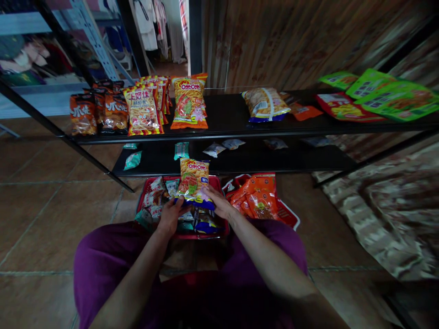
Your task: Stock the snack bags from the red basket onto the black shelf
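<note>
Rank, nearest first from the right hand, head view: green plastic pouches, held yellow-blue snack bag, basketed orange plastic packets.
1. Held yellow-blue snack bag: touching right hand.
2. Orange plastic packets: in right red basket.
3. Green plastic pouches: upper shelf, right.

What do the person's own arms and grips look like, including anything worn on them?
The slender, bare left forearm and slender, bare right forearm show no sleeves, watch or bracelet. The ungloved human left grip and ungloved human right grip have no visible markings; rings or nail details are too small to tell.
</note>
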